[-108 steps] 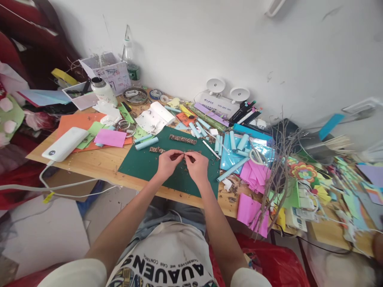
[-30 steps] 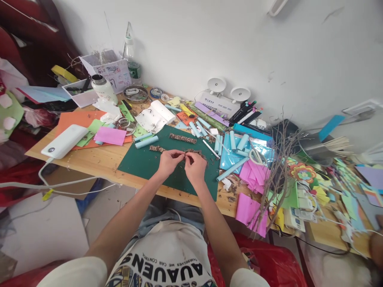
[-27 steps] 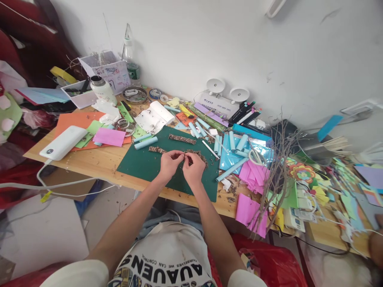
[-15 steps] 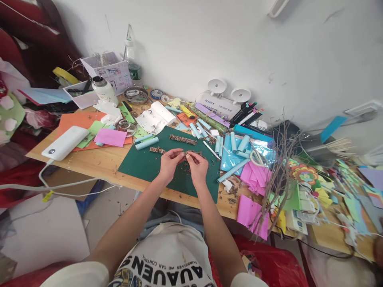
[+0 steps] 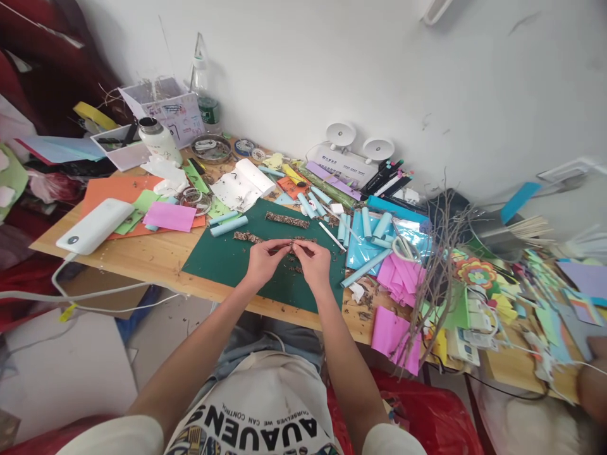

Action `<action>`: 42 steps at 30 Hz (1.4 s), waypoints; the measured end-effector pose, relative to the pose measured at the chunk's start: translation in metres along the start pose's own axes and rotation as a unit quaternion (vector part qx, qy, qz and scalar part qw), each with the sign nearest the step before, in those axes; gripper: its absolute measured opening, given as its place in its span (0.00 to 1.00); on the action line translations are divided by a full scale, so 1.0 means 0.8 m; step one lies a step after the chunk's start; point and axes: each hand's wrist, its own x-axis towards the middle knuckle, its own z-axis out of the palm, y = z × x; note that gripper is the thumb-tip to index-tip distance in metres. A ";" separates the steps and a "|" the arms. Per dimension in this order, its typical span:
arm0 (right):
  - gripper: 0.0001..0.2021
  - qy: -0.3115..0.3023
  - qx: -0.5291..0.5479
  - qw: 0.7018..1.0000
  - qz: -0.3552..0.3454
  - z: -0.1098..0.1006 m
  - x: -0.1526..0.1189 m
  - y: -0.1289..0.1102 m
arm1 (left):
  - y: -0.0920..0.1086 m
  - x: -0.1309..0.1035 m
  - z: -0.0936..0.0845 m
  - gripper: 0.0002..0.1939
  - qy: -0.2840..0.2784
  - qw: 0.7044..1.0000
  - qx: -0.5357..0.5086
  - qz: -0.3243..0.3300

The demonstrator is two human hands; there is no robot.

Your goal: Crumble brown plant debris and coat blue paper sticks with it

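Over a dark green cutting mat (image 5: 222,265), my left hand (image 5: 265,260) and my right hand (image 5: 313,262) meet with fingertips pinched close together. Whatever small piece sits between the fingertips is too little to name; it looks brown. Just beyond them lies a roll coated in brown flakes (image 5: 287,220). A second flake-covered roll (image 5: 247,237) pokes out beside my left hand, partly hidden by it. Loose brown crumbs (image 5: 294,270) are scattered on the mat beneath my hands. A thin white stick (image 5: 332,236) rests to the right of them.
Pale blue paper rolls (image 5: 230,226) lie left of the mat, with more on a blue plastic packet at right. Scissors (image 5: 406,249), pink paper (image 5: 396,338) and dry twigs (image 5: 446,272) crowd the right side. A white power bank (image 5: 95,224) and an uncapped bottle (image 5: 159,140) stand left.
The whole view has shifted slightly. My hands stay together over the mat, with fingertips still pinched and only small finger movement.
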 end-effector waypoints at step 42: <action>0.18 -0.119 -0.446 0.872 -0.160 -0.001 0.010 -0.010 | -0.002 0.013 -0.085 0.17 -0.058 0.812 0.525 0.249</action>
